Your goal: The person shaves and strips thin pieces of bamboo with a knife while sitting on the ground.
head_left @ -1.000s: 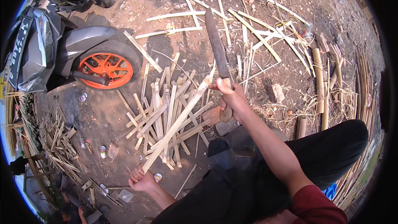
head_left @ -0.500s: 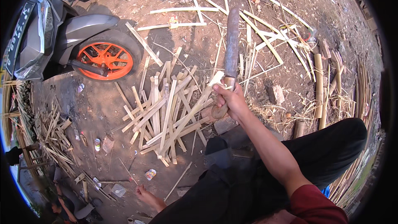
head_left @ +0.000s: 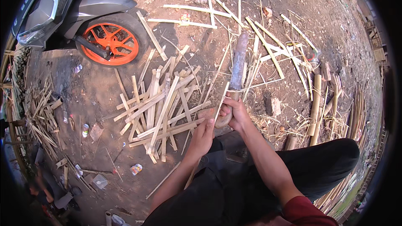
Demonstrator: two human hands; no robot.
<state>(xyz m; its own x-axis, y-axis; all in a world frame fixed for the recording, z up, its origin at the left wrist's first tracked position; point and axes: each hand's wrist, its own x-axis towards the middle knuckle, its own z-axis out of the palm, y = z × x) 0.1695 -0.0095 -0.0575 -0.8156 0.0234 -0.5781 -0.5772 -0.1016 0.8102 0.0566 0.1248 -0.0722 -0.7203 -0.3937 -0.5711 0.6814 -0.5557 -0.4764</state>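
My right hand [head_left: 235,112] is closed around the wooden handle of a machete [head_left: 239,60], whose long dark blade points away from me. A narrow pale bamboo strip [head_left: 222,102] stands slanted beside the handle. My left hand [head_left: 203,136] pinches that strip between thumb and fingers, and its lower part runs down behind the hand towards my lap. The fingers of my right hand lie close against the strip's upper part; whether they grip it too I cannot tell. Left of my hands lies a loose, criss-crossed pile of split bamboo strips [head_left: 161,104].
A motorbike with an orange-rimmed wheel [head_left: 109,44] stands at the far left. Longer pale strips [head_left: 268,50] and shavings litter the ground ahead. Bamboo poles [head_left: 316,104] and a broken brick [head_left: 274,106] lie to the right. Another person [head_left: 52,188] is at the lower left.
My left hand has come up from the lower left to my right hand and now holds a narrow strip. The pale piece by my right thumb is gone, and the view has shifted.
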